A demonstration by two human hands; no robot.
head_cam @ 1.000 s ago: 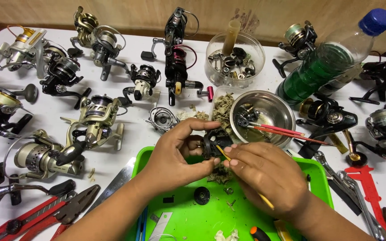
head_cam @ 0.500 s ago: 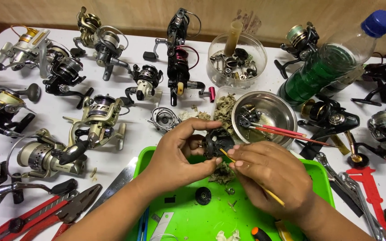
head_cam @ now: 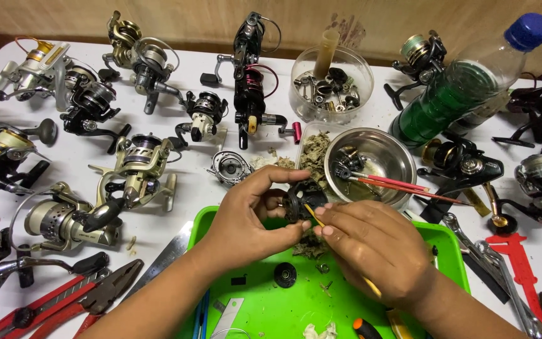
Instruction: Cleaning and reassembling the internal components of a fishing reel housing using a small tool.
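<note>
White tabletop (head_cam: 177, 81) is filling the view, with a tan wood-look wall (head_cam: 371, 16) running along the far edge. Surface is crowded. Spinning fishing reels (head_cam: 139, 169) are lying all over the left side and along the back, and more dark reels (head_cam: 472, 163) are sitting at right. A clear round tub of small metal parts (head_cam: 330, 85) is standing at back centre, a steel bowl (head_cam: 377, 160) with red sticks across it just in front, and a plastic bottle with green contents and a blue cap (head_cam: 465, 88) is lying tilted at right. Red-handled pliers (head_cam: 64, 301) are lying at the lower left, a red caliper (head_cam: 522, 270) at the lower right.

Green tray (head_cam: 271, 307) is sitting at the near edge, under both hands, holding a small black round part (head_cam: 285, 274) and bits of dried debris.

Left hand (head_cam: 246, 216) is curling round a small black reel part (head_cam: 302, 199) — thumb below, fingers over the top, gripping it above the tray's far rim. Right hand (head_cam: 377, 248) is closing on a thin yellow tool (head_cam: 313, 215), pinching it — its tip is touching the black part, its shaft mostly hidden under the hand.
</note>
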